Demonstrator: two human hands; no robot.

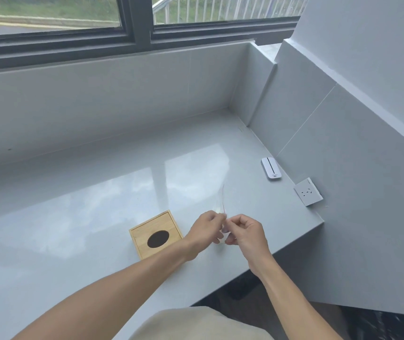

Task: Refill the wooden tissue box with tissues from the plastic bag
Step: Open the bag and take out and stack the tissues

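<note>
The wooden tissue box (156,235) sits on the grey counter (98,204), lid on, its dark oval slot facing up. Just to the box's 3 o'clock, both hands meet above the counter. The left hand (204,233) and the right hand (246,234) each have their fingers pinched narrow on a thin, clear piece of plastic bag (221,204), which rises toward 12 o'clock from between them and is barely visible against the glossy surface. Whether any tissues are inside it cannot be told. At the hands' 1 o'clock, well apart, a small white device (271,168) lies near the wall. A white socket (308,191) is mounted on the wall at 2 o'clock.
</note>
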